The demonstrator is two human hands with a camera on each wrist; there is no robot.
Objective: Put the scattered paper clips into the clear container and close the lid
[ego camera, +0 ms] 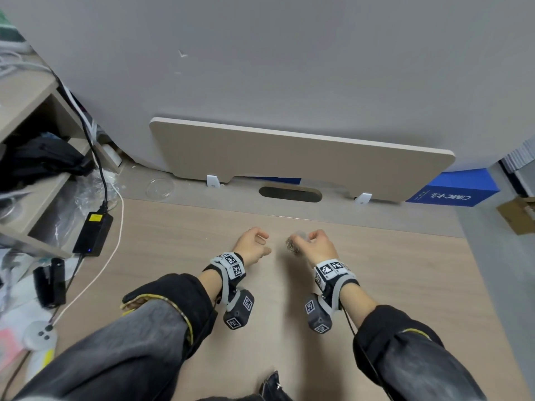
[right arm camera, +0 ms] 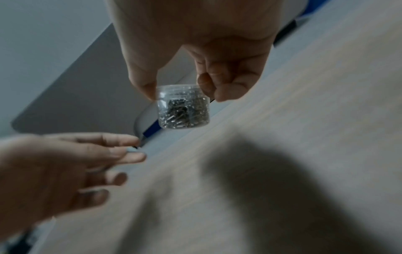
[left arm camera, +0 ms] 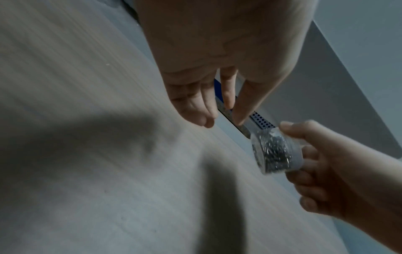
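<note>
My right hand pinches a small clear round container by its top rim and holds it above the wooden desk. In the right wrist view the container hangs upright from thumb and fingers, packed with silvery paper clips. The left wrist view shows the container tilted in that hand. My left hand hovers just left of it, fingers loosely extended and holding nothing. I see no loose clips on the desk. A clear round disc, possibly the lid, lies at the desk's back left.
A beige panel stands along the desk's back edge with a cable slot in front. A black power adapter with cables and a cluttered shelf are on the left. A blue box sits at the back right.
</note>
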